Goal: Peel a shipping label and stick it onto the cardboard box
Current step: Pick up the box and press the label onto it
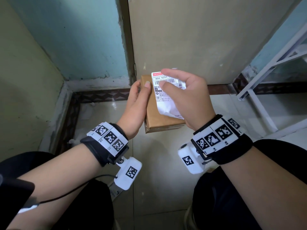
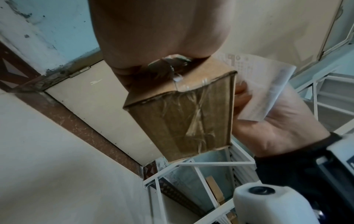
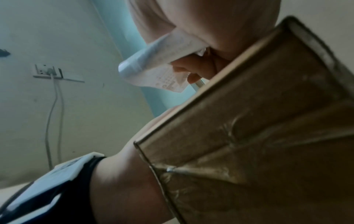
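Nearest our head camera, our two forearms are reaching in from 7 and 5 o'clock, each wearing a black wrist strap (image 1: pixel 106 146) carrying white tags printed with black square codes. Between them, we are holding a small cardboard box (image 1: pixel 159 120) in mid-air above the pale floor tiles (image 1: pixel 157 188), in front of a beige door (image 1: pixel 191 39).

Our left hand (image 1: pixel 134 107) is gripping the box along its 9 o'clock edge, with the thumb (image 1: pixel 147 87) lying flat on the top face and the other fingers curling round behind the far corner. From the left wrist camera we are seeing the box's underside (image 2: pixel 184 121), sealed with wrinkled clear tape.

Our right hand (image 1: pixel 189 98) is working at the box's 3 o'clock side, pinching the shipping label (image 1: pixel 162 95) between thumb and fingers. The white label, printed with a barcode and a red strip at its 12 o'clock end, is lying over the top face of the box, while its 6 o'clock end is crumpling and lifting away from the cardboard. In the right wrist view the label (image 3: pixel 153 66) is curling loosely out of the fingers. We cannot tell how much of it is sticking down.

At 2 o'clock, a white metal rack (image 1: pixel 265 80) is standing against the wall.
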{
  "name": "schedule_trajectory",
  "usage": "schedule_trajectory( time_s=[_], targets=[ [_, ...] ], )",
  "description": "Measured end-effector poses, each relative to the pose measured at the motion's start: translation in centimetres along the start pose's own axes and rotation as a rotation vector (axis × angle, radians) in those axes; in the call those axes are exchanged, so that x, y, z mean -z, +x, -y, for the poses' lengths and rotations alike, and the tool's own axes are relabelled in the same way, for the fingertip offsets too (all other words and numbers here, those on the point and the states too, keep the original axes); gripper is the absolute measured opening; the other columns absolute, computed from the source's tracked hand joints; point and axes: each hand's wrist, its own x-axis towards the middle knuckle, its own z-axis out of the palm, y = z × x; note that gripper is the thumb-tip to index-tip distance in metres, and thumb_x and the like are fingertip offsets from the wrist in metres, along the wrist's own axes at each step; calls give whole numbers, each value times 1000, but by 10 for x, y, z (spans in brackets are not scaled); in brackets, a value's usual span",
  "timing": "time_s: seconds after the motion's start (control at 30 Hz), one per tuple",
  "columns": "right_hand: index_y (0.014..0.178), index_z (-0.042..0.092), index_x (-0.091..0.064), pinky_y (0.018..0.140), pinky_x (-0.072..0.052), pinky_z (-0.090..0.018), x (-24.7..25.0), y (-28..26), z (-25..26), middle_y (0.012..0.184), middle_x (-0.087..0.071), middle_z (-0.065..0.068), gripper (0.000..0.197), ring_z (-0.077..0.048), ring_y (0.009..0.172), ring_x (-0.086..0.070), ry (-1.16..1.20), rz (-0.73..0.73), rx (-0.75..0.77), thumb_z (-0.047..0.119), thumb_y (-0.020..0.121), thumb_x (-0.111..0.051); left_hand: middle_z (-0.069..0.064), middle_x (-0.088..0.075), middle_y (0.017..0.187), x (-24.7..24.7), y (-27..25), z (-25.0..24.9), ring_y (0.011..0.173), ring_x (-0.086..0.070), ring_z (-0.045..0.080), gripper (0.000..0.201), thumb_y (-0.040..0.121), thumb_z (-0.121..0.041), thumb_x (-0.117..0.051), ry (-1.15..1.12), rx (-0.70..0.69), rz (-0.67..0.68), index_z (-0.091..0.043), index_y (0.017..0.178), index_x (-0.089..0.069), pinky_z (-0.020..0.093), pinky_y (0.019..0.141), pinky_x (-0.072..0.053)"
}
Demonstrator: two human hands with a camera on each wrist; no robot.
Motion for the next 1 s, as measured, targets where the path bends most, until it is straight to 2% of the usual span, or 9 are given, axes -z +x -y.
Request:
schedule_trajectory(
  time_s=[0.07, 0.23, 0.3, 0.43, 0.53, 0.63, 0.7, 0.87, 1.0],
  targets=[
    [121, 16, -81, 84, -57, -14, -3, -2, 0, 123, -76, 5, 29, 4, 99, -74, -31, 5, 7, 10, 93, -79, -7, -71, 134, 0, 0, 0, 125, -72, 11, 39, 115, -42, -49, 14, 4, -11, -24, 149, -48, 27, 101, -59],
    [122, 21, -81, 97, -62, -31, -7, -4, -2, 122, -79, 5, 28, -6, 110, -75, -102, 23, 25, 18, 93, -80, -7, -71, 131, 1, 0, 0, 120, -75, 10, 39, 114, -43, -49, -1, 18, 1, -25, 149, -47, 27, 97, -61],
    [122, 22, -81, 95, -60, -24, -8, -4, -2, 122, -78, 7, 29, -2, 111, -73, -130, 25, 38, 20, 94, -80, -8, -70, 128, 1, 1, 1, 121, -74, 11, 39, 115, -42, -48, -10, 28, -4, -24, 149, -47, 27, 95, -61],
    [121, 21, -81, 83, -47, -1, -10, -4, -5, 119, -78, 7, 27, 15, 103, -67, -187, 13, 96, 19, 94, -80, -4, -67, 126, 0, 4, 6, 132, -68, 22, 42, 117, -42, -43, -42, 29, -32, -15, 148, -45, 44, 112, -56],
    [120, 19, -81, 82, -43, 3, -11, -4, -6, 116, -77, 7, 26, 23, 99, -63, -222, 17, 129, 18, 94, -80, 11, -66, 135, 1, 7, 10, 133, -67, 29, 49, 116, -45, -42, -76, 8, -40, -8, 148, -43, 54, 117, -51],
    [119, 21, -81, 86, -42, 3, -12, -4, -6, 113, -76, 11, 26, 20, 101, -63, -252, 10, 147, 19, 94, -80, 30, -59, 146, 0, 7, 11, 136, -63, 41, 72, 102, -57, -51, -128, 11, -19, -2, 147, -43, 60, 119, -48],
    [118, 23, -82, 89, -43, 1, -13, -5, -6, 110, -75, 14, 25, 16, 103, -64, -274, -1, 163, 20, 93, -80, 30, -61, 135, 1, 8, 11, 124, -67, 34, 70, 98, -56, -51, -116, 9, -20, -1, 140, -44, 55, 119, -49],
    [118, 21, -82, 94, -49, -8, -18, -6, -7, 111, -76, 7, 25, 1, 107, -69, -337, 0, 212, 20, 92, -80, -13, -63, 102, 3, 13, 12, 91, -69, -4, 27, 113, -35, -46, -107, -20, -11, -13, 129, -47, 30, 95, -56],
    [117, 21, -82, 95, -52, -13, -17, -6, -8, 111, -77, 6, 25, -1, 106, -70, -353, -5, 230, 20, 92, -80, -9, -62, 110, 5, 12, 14, 97, -68, -1, 34, 107, -44, -47, -94, -44, 42, -18, 127, -45, 28, 93, -57]
  ],
)
